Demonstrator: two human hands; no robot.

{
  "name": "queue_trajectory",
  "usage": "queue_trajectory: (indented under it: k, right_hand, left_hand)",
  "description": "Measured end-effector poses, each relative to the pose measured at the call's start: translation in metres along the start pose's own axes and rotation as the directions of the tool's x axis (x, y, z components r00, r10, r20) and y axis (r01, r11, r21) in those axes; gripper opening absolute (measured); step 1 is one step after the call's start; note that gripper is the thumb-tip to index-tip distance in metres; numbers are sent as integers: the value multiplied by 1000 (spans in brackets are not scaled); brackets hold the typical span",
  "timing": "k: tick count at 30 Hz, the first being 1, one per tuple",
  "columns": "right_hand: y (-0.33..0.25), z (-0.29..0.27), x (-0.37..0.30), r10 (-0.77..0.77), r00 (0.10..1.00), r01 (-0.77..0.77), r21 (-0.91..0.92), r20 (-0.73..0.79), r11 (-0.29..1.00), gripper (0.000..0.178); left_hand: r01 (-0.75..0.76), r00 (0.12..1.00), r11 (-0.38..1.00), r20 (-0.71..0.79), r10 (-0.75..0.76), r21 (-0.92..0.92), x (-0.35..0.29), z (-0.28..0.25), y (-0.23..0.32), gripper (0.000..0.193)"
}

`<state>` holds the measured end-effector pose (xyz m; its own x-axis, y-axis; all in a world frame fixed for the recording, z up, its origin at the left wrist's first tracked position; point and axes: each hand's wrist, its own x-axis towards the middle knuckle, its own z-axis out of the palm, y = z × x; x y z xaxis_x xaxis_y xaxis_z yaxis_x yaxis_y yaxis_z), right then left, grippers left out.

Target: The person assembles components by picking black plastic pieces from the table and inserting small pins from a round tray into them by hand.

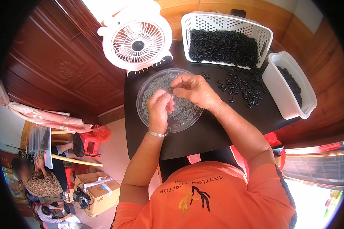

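Observation:
My left hand [159,110] and my right hand [196,91] meet over a round clear tub [176,129] filled with small grey pin-like pieces [151,91]. The fingers of both hands are closed in a pinch, tips nearly touching. A small dark piece [170,91] shows between them, at the right fingertips; its exact kind is too small to make out. Whatever the left fingers grip is mostly hidden. Right of the tub, loose black oval ring-shaped pieces [236,82] lie scattered on the dark tabletop [202,131].
A white perforated basket [265,38] heaped with black pieces stands at the back. Beside it on the right is a white bin [277,87] with more. A white animal-shaped fan [137,45] stands back left. Other people sit at the far left near a cardboard box [103,196].

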<state>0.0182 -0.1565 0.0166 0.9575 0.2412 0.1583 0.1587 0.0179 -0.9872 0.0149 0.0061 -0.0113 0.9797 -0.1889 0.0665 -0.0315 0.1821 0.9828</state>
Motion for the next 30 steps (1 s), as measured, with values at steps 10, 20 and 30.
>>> queue_trajectory:
  k: [10, 20, 30]
  right_hand:
    - [8, 7, 2, -8, 1000, 8, 2, 2, 1000, 16]
    - [9, 22, 0, -156, 986, 126, -340, -62, 932, 31]
    - [4, 16, -2, -239, 971, 215, -430, -3, 877, 29]
  left_hand:
    - [-8, 999, 998, -47, 6, -59, -2, 4, -1, 16]
    - [55, 990, 976, -118, -81, -211, 0, 5, -5, 14]
    - [36, 998, 968, -47, -49, -250, 1, 2, -9, 24]
